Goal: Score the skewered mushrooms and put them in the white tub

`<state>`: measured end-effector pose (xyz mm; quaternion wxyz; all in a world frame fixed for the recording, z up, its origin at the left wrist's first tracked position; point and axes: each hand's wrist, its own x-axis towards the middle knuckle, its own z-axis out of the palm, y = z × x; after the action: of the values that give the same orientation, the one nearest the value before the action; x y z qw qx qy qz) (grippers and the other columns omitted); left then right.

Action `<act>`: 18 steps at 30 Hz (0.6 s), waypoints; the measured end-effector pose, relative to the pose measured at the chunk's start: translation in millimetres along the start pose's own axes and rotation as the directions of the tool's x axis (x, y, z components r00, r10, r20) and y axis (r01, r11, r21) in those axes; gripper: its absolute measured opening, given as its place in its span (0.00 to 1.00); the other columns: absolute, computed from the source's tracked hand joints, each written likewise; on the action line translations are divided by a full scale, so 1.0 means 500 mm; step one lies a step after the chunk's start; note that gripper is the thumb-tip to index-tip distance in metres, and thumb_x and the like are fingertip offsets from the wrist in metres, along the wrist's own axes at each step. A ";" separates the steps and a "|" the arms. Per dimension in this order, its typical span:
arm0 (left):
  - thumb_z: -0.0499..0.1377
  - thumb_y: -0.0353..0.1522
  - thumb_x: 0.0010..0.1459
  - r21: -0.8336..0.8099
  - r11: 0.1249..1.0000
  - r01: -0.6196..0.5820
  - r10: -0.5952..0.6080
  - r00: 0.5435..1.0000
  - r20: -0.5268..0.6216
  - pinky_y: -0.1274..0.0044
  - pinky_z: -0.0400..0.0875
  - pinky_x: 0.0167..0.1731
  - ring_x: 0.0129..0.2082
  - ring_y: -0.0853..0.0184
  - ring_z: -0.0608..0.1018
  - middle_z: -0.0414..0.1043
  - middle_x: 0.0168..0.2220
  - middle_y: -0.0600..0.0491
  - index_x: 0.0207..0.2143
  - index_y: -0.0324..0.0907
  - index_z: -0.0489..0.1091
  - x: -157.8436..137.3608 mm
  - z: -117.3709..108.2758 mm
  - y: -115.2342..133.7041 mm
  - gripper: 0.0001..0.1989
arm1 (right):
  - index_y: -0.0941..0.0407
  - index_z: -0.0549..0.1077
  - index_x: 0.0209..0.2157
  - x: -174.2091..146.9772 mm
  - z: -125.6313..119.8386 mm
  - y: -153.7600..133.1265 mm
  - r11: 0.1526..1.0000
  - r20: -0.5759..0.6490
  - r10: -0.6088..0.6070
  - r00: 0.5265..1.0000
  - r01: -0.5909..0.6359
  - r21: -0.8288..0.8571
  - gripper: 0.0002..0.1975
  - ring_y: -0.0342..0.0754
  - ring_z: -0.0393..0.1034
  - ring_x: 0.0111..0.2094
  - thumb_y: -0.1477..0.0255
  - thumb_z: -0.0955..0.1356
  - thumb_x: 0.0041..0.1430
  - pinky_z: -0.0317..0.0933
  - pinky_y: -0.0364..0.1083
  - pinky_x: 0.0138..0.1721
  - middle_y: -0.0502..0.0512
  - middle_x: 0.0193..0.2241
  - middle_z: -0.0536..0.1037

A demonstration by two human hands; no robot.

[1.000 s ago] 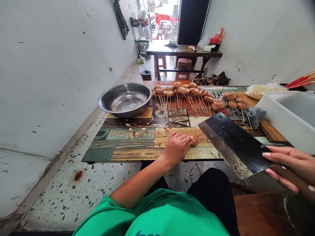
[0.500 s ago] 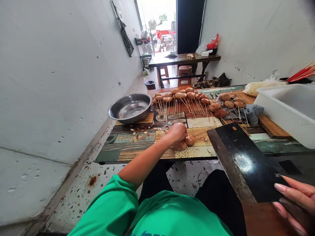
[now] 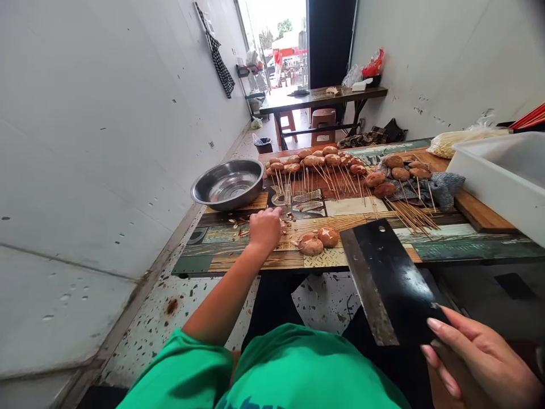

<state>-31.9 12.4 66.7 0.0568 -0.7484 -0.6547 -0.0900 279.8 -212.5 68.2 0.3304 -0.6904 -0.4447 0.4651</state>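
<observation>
My right hand [image 3: 477,352] is closed on the handle of a broad dark cleaver [image 3: 392,278], whose blade tilts across the table's front edge. My left hand [image 3: 264,232] is curled low over the tabletop among pale and brown trimmings [image 3: 238,227]; its fingertips are mostly hidden. Just right of it lie two loose shiitake mushrooms, a wrinkled one [image 3: 310,244] and one with a pale cross cut in its cap [image 3: 328,237]. Beyond them is a long heap of skewered shiitake mushrooms [image 3: 315,161]. More mushrooms [image 3: 385,189] rest on a grey cloth [image 3: 445,189] at the right.
A steel basin [image 3: 230,184] stands at the table's left. Bare bamboo skewers [image 3: 411,216] lie at the right, near a wooden board [image 3: 485,213] and a white plastic tub [image 3: 502,187]. A bag of pale thin strands [image 3: 460,142] sits behind. Another table [image 3: 315,99] stands near the doorway.
My left hand has moved left from the two mushrooms to the scraps, leaving both uncovered. The cleaver in my right hand has shifted left, and the view has turned slightly.
</observation>
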 end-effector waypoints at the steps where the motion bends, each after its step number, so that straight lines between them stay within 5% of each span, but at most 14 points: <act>1: 0.53 0.28 0.66 -0.061 0.998 -0.025 0.019 0.996 -0.088 0.65 0.71 0.51 0.51 0.54 0.79 0.78 0.50 0.40 0.54 0.38 0.72 -0.022 0.011 -0.010 0.16 | 0.49 0.65 0.26 0.005 0.010 -0.009 0.996 0.047 0.035 0.998 -0.039 0.082 0.23 0.46 0.63 0.12 0.47 0.60 0.66 0.56 0.47 0.19 0.52 0.17 0.73; 4: 0.53 0.32 0.69 -0.262 0.939 -0.222 0.118 0.925 -0.360 0.64 0.72 0.54 0.52 0.57 0.79 0.78 0.52 0.43 0.55 0.40 0.71 -0.090 0.047 -0.003 0.15 | 0.52 0.66 0.26 0.021 0.032 -0.033 0.988 0.135 0.045 0.990 -0.065 0.143 0.23 0.43 0.63 0.13 0.48 0.66 0.62 0.54 0.44 0.20 0.48 0.17 0.74; 7: 0.56 0.38 0.70 -0.335 0.847 -0.412 0.233 0.855 -0.464 0.64 0.74 0.54 0.51 0.59 0.79 0.79 0.49 0.46 0.52 0.42 0.73 -0.138 0.078 0.035 0.14 | 0.53 0.66 0.27 0.039 0.038 -0.060 0.997 0.169 0.024 0.985 -0.035 0.062 0.22 0.42 0.63 0.13 0.49 0.66 0.62 0.52 0.42 0.19 0.45 0.17 0.73; 15: 0.59 0.33 0.69 -0.413 0.782 -0.467 0.202 0.817 -0.541 0.65 0.78 0.53 0.50 0.60 0.80 0.80 0.49 0.46 0.47 0.40 0.75 -0.154 0.128 0.065 0.09 | 0.53 0.66 0.31 0.095 0.022 -0.109 0.990 0.356 0.081 0.931 -0.035 -0.134 0.24 0.44 0.68 0.15 0.46 0.64 0.62 0.58 0.43 0.20 0.48 0.20 0.76; 18: 0.61 0.33 0.67 -0.444 0.755 -0.482 0.163 0.794 -0.585 0.66 0.79 0.51 0.48 0.59 0.81 0.80 0.47 0.45 0.44 0.40 0.76 -0.153 0.135 0.064 0.08 | 0.52 0.65 0.31 0.105 0.012 -0.109 0.981 0.329 0.111 0.938 -0.049 -0.189 0.25 0.44 0.68 0.14 0.44 0.62 0.64 0.60 0.44 0.21 0.49 0.19 0.76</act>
<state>-5.9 -52.4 -14.0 0.0163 -0.7830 -0.4116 -0.4660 266.7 -142.9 95.1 0.1670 -0.6448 -0.5060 0.5480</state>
